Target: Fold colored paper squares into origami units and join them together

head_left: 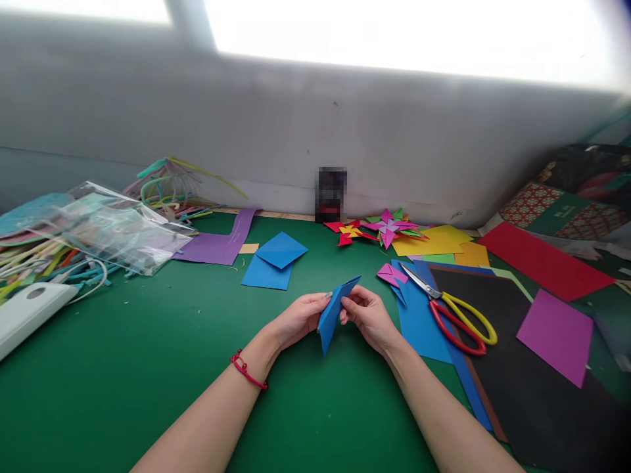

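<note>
Between my hands, above the green table, is a folded sheet of blue paper (335, 315), tilted with a point hanging down. My left hand (304, 318) pinches its left side, a red cord bracelet on that wrist. The fingers of my right hand (367, 315) grip its right edge. Farther left lie two blue paper squares (280, 251), one overlapping the other. Just beyond my right hand rest a small folded pink and blue paper piece (393, 276) and scissors (444, 309) with one red and one yellow handle, partly opened.
Folded paper flowers (387, 226) and yellow sheets (428, 241) lie by the wall. Red (542, 259), magenta (557, 335) and black sheets (497, 315) cover the right. Leftward are purple paper (217, 248), a clear plastic bag (128, 226), pipe cleaners (172, 190) and a white device (34, 312).
</note>
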A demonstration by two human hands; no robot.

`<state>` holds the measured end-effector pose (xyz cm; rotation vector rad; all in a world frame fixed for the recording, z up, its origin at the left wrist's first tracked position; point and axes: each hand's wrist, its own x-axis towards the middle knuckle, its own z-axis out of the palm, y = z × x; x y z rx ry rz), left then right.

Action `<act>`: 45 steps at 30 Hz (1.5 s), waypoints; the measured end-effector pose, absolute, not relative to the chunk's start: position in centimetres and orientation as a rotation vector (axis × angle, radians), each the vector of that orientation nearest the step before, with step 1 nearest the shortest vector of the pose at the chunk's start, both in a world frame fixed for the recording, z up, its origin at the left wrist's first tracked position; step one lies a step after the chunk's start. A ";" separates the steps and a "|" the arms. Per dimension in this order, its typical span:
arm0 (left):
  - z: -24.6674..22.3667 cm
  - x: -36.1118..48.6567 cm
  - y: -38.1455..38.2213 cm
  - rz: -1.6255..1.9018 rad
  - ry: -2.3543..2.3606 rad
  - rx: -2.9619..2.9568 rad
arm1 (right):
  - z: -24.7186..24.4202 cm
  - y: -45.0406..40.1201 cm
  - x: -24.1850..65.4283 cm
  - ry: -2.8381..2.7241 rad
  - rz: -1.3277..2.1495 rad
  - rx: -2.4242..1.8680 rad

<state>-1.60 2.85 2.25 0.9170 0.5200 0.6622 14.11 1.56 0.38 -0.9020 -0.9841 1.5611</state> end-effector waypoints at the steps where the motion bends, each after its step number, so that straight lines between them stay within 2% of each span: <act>1: 2.2 -1.6 2.9 0.668 0.526 0.925 | 0.4 1.6 14.1 -0.987 1.556 -0.910; 5: 2.2 -1.6 3.1 0.708 0.526 0.893 | 0.5 1.5 14.0 -0.990 1.545 -0.928; 9: 1.9 -1.7 3.6 0.921 0.646 0.785 | 0.9 1.5 13.6 -1.010 1.528 -0.937; 13: 1.7 -1.8 3.8 0.900 0.718 0.835 | 1.5 1.3 13.7 -1.004 1.324 -0.996; 18: 2.9 -2.0 3.6 0.864 0.921 1.115 | 2.6 0.8 14.6 -1.213 1.095 -1.108; 22: 4.6 -2.5 0.9 1.149 1.268 1.586 | 3.2 -0.5 14.7 -1.271 0.920 -1.291; 23: 4.8 -2.6 -0.2 1.121 1.253 1.787 | 3.2 -1.1 14.6 -1.261 0.878 -1.346; 27: 4.0 -3.0 -4.8 0.651 1.028 2.490 | 2.6 -3.6 14.5 -1.247 0.810 -1.488; 32: 2.2 -3.5 -6.0 0.513 0.997 2.775 | 1.7 -5.6 14.5 -1.271 0.943 -1.529; 36: 2.1 -4.0 -5.1 0.430 0.939 2.838 | 1.5 -6.9 14.9 -1.680 0.550 -1.604; 39: 1.6 -4.4 -4.9 0.419 0.944 2.868 | 1.4 -7.9 15.3 -2.059 0.247 -1.482; 45: 0.8 -5.1 -4.5 0.455 0.937 2.878 | 0.9 -7.8 15.9 -2.348 0.033 -1.347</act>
